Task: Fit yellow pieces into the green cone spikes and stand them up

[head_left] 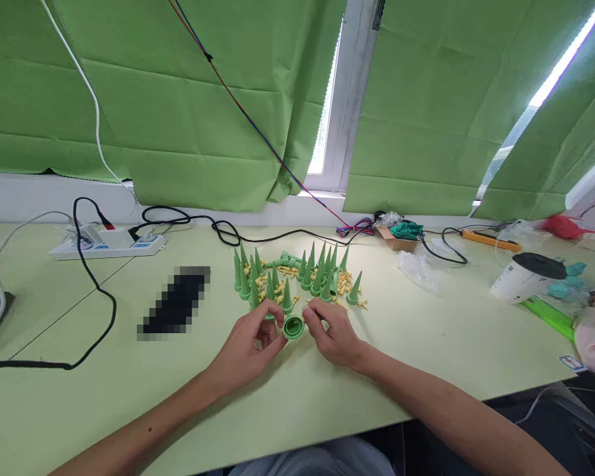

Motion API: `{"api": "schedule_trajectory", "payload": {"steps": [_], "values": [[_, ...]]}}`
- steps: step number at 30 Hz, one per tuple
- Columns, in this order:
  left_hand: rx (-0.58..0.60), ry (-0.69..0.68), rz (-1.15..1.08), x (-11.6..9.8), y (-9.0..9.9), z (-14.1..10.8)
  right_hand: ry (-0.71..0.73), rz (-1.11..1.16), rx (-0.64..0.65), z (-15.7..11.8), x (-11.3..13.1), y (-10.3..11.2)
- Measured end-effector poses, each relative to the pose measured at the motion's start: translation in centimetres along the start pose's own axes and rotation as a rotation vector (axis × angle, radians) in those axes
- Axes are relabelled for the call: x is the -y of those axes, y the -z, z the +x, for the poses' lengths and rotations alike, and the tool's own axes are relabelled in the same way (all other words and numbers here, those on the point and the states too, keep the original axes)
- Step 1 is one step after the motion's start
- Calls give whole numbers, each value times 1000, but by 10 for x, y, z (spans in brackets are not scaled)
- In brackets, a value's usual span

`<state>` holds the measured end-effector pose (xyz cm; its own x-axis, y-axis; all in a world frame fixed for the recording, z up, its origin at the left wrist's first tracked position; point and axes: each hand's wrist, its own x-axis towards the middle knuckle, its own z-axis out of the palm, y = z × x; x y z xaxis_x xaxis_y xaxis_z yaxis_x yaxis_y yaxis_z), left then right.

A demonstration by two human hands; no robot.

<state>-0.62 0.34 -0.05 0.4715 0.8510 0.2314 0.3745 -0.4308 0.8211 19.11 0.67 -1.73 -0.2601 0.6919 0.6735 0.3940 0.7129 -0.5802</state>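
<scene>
A small green plastic cone [293, 328] is turned with its hollow round base toward me. My left hand [255, 337] grips its left rim between thumb and fingers. My right hand [333, 332] is closed in a pinch close to the cone's right rim; whatever lies between its fingertips is hidden. Just beyond my hands stand several upright green cones [286, 297] with pointed tips and round bases. Small yellow plastic pieces [346, 283] are scattered in heaps among them. A jointed green piece [290, 258] lies behind the group.
On the left are a pixelated dark object [176, 304], a white power strip [109, 246] and a black cable [113, 311]. To the right sit a small cardboard box [399, 239], clear plastic wrap [419, 272], a white cup with black lid [525, 277] and an orange-handled tool [490, 240].
</scene>
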Motion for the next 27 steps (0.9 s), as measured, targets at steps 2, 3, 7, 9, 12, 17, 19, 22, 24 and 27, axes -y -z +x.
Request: {"api": "schedule_trajectory", "payload": {"steps": [2,3,7,9,12,17,19,22,24,27], "values": [[2,-6,15,-3,0,1,16,7,-11,0,-1,0],[3,-10,21,-4,0,1,22,10,-17,0,-1,0],[38,50,-94,-5,-1,3,38,7,-33,0,0,0],[90,126,-210,-4,-1,4,48,4,-41,0,1,0],[165,216,-355,-4,0,5,63,9,-50,0,1,0],[217,261,-571,-5,3,8,75,18,-54,1,2,0],[223,277,-628,-3,2,9,81,22,-52,1,2,0],[248,286,-660,0,0,9,91,29,-42,1,2,1],[268,289,-667,3,-1,8,98,37,-26,2,2,1],[277,289,-675,5,-1,8,101,41,-13,2,2,2]]}}
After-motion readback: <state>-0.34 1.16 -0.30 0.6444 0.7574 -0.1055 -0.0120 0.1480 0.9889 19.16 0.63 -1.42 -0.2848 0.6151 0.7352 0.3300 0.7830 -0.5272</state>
